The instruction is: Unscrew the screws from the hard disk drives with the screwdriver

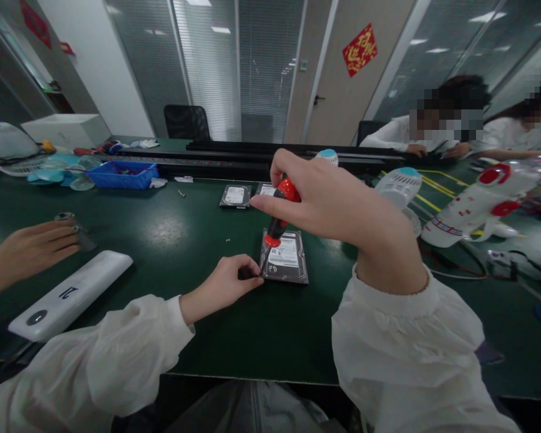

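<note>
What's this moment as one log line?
right hand: holds screwdriver | left hand: at hard drive, near-left corner | label: face up

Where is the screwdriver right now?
In the head view, the screwdriver is just right of center, held in the right hand, its tip at the near left corner of the nearest hard drive, beside the left hand.

From my head, close above the near edge of the green table (234, 340), my view faces forward and down, across it to glass panels (211, 78) beyond
</note>
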Demonstrator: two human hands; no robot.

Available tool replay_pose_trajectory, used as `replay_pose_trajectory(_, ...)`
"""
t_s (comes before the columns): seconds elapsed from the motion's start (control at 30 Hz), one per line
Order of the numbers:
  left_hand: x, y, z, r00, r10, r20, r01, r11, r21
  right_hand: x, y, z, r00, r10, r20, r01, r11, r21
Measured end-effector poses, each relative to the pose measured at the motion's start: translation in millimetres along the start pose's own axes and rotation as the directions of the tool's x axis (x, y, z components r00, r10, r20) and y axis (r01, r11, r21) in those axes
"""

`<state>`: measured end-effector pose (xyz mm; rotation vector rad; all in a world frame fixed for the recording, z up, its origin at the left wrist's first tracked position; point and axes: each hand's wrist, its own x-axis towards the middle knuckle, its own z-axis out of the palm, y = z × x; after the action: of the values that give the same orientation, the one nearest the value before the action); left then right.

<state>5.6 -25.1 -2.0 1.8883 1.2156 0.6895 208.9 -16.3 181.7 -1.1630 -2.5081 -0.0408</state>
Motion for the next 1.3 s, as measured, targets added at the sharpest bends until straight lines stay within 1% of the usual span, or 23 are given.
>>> replay_pose_trajectory(0.17,-0.1,0.4,0.3,1.000,-0.008,0.001,0.008,1.000,0.001,1.2,-0.5,3.5,0.997,-0.078,-0.004,0.078,0.994,0.071)
replay_pose_trajectory(0.27,0.2,-1.0,0.3,1.000,-0.015,0.007,0.015,1.000,0.003,0.6,-4.8,5.2,0.995,-0.093,-0.024,0.093,0.996,0.007)
replay_pose_trajectory(0.33,0.4,-1.9,0.3,1.000,-0.016,0.011,0.016,1.000,0.003,1.0,-7.3,7.4,0.996,-0.072,-0.043,0.069,0.995,-0.069)
replay_pose_trajectory(0.47,0.7,-2.9,0.4,1.000,-0.016,0.014,0.015,1.000,0.006,3.1,-8.2,11.5,0.992,0.020,-0.125,-0.046,0.978,-0.204)
replay_pose_trajectory(0.53,0.5,-3.1,0.3,1.000,-0.016,0.018,0.016,1.000,0.000,3.0,-7.9,11.4,0.992,0.034,-0.124,-0.058,0.980,-0.192)
replay_pose_trajectory(0.63,0.1,-3.1,0.0,1.000,-0.014,0.026,0.014,1.000,-0.007,0.8,-8.3,8.9,0.998,0.012,-0.069,-0.018,0.995,-0.095)
replay_pose_trajectory(0.7,-0.1,-3.3,0.0,1.000,-0.013,0.026,0.013,1.000,-0.008,-0.3,-9.1,7.6,0.999,0.014,-0.048,-0.017,0.997,-0.077)
replay_pose_trajectory(0.83,0.3,-4.6,0.6,1.000,-0.005,0.012,0.005,1.000,-0.013,2.0,-11.3,9.2,0.993,0.060,-0.102,-0.080,0.977,-0.197)
replay_pose_trajectory(0.9,0.6,-4.9,1.0,1.000,-0.001,0.011,0.001,1.000,-0.008,4.0,-14.5,10.9,0.992,0.057,-0.116,-0.084,0.967,-0.239)
replay_pose_trajectory(1.07,0.5,-1.8,1.3,1.000,0.006,0.009,-0.006,1.000,-0.001,3.2,-32.3,13.3,0.991,0.041,-0.129,-0.073,0.965,-0.250)
replay_pose_trajectory(1.2,0.4,0.5,0.6,1.000,0.010,0.002,-0.010,1.000,0.022,-1.4,-44.9,12.7,0.993,0.004,-0.119,-0.036,0.962,-0.270)
replay_pose_trajectory(1.3,0.4,1.2,0.0,1.000,0.010,0.003,-0.010,0.999,0.036,-4.3,-47.2,11.3,0.990,0.048,-0.132,-0.086,0.952,-0.295)
